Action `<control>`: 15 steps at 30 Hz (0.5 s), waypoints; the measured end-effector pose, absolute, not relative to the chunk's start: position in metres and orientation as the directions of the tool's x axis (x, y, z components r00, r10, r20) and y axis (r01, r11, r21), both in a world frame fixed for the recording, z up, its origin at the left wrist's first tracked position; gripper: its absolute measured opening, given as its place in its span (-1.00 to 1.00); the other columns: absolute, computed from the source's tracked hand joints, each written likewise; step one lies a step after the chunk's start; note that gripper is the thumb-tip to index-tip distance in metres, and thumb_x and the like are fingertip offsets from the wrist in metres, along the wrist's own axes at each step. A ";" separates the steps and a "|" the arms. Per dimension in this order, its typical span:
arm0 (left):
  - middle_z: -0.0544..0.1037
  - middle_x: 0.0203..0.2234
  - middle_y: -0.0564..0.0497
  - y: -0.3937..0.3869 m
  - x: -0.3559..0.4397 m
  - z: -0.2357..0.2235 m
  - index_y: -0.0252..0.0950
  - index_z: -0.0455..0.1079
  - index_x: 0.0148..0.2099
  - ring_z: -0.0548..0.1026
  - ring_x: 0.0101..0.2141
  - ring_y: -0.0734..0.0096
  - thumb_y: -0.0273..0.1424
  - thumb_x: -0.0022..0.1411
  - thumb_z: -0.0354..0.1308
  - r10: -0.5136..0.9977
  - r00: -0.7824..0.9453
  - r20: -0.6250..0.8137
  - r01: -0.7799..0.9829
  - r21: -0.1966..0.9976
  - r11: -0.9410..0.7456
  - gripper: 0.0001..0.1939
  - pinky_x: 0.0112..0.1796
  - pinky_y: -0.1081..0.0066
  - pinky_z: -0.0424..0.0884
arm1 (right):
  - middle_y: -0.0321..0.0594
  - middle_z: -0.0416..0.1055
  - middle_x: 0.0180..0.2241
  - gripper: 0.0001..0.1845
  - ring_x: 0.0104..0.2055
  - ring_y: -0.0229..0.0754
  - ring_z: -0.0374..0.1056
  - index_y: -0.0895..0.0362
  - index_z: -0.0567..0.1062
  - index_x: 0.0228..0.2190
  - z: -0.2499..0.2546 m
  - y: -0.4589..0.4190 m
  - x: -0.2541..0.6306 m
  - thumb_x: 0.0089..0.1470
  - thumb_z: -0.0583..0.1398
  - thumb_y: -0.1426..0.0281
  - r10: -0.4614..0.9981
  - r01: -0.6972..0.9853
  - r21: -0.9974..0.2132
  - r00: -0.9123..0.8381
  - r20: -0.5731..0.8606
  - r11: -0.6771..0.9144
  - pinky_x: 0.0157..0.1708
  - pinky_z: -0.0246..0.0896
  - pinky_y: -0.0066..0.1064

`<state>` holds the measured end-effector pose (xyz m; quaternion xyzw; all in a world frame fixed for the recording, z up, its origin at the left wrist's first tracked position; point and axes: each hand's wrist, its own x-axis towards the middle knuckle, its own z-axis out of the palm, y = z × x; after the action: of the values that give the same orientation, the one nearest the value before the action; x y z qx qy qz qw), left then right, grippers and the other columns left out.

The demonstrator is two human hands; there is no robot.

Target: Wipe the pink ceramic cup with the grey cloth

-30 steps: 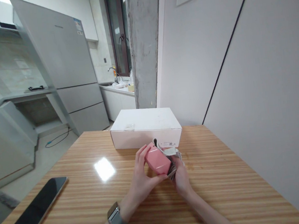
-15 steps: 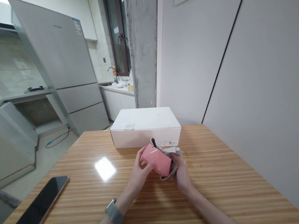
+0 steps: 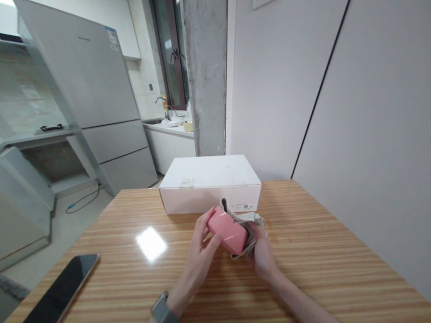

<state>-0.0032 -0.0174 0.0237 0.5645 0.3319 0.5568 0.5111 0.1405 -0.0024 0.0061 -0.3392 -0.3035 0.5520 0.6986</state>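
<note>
A glossy pink box [image 3: 228, 230] is held tilted above the table, just in front of the white carton. My left hand [image 3: 204, 237] grips its left end, thumb on the near face and fingers behind the far edge. Behind the box and along its right end lies a grey-beige cloth [image 3: 253, 218], folded and bunched. My right hand [image 3: 261, 246] is closed on this cloth at the right, thumb on top, its other fingers mostly hidden. I cannot tell how far the cloth reaches around the box.
The white carton [image 3: 211, 197] stands at the far side of the striped wooden table [image 3: 327, 273]. A dark phone [image 3: 49, 307] lies near the left edge. Beyond are a tall fridge [image 3: 87, 82], a concrete pillar [image 3: 209, 64] and a white wall [image 3: 381, 128] on the right.
The pink box has shifted slightly right, toward the cloth, and my left hand has moved with it. My right hand stays almost in place.
</note>
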 end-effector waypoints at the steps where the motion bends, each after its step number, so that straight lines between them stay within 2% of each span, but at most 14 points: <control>1: 0.15 0.23 -0.13 -0.016 -0.004 0.023 -0.15 0.11 0.24 0.35 0.07 0.14 -0.26 0.18 0.16 0.954 0.147 0.262 -0.222 0.949 -0.226 -0.40 -0.02 0.25 0.36 | -0.26 0.56 -0.24 -0.63 -0.13 -0.03 0.43 0.08 0.57 -0.23 0.006 -0.002 0.141 -0.07 0.22 0.18 0.977 -0.583 -0.799 0.211 0.026 0.147 -0.03 0.24 -0.22; 5: 0.27 0.17 -0.20 -0.007 -0.006 0.018 -0.21 0.04 0.28 0.35 0.07 0.10 -0.26 -0.03 0.34 0.984 0.121 0.130 -0.292 0.952 -0.090 -0.14 -0.01 0.26 0.35 | -0.27 0.57 -0.25 -0.63 -0.12 -0.03 0.43 0.08 0.58 -0.24 0.007 -0.001 0.142 -0.10 0.23 0.17 0.973 -0.582 -0.798 0.229 0.025 0.157 -0.07 0.27 -0.25; 9: 0.39 0.06 -0.23 -0.003 -0.007 0.015 -0.29 0.16 0.20 0.40 0.01 0.07 -0.28 -0.13 0.39 0.979 0.184 0.090 -0.294 0.955 -0.032 -0.15 -0.03 0.25 0.36 | -0.26 0.56 -0.24 -0.64 -0.12 -0.03 0.43 0.09 0.58 -0.24 0.006 -0.002 0.144 -0.06 0.22 0.18 0.982 -0.539 -0.828 0.172 0.073 0.155 -0.03 0.24 -0.24; 12: 0.39 0.05 -0.21 -0.007 -0.006 0.019 -0.27 0.17 0.17 0.43 -0.03 0.09 -0.32 -0.16 0.40 0.981 0.168 0.102 -0.242 0.969 -0.059 -0.17 -0.09 0.26 0.40 | -0.26 0.55 -0.20 -0.67 -0.09 -0.06 0.42 0.07 0.57 -0.22 0.007 -0.002 0.146 -0.02 0.20 0.20 0.980 -0.526 -0.829 0.151 0.129 0.191 0.00 0.21 -0.26; 15: 0.35 0.08 -0.17 -0.012 -0.004 0.024 -0.22 0.17 0.18 0.37 0.04 0.10 -0.37 -0.21 0.44 0.970 0.088 0.227 -0.102 0.971 -0.218 -0.12 -0.02 0.24 0.36 | -0.26 0.55 -0.22 -0.70 -0.13 -0.08 0.44 0.08 0.58 -0.25 0.008 -0.002 0.145 -0.03 0.21 0.24 0.965 -0.504 -0.833 0.229 0.128 0.230 -0.04 0.25 -0.27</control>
<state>-0.0044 -0.0116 0.0236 0.5535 0.3919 0.5499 0.4875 0.1452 -0.0021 0.0085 -0.3394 -0.3398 0.5194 0.7068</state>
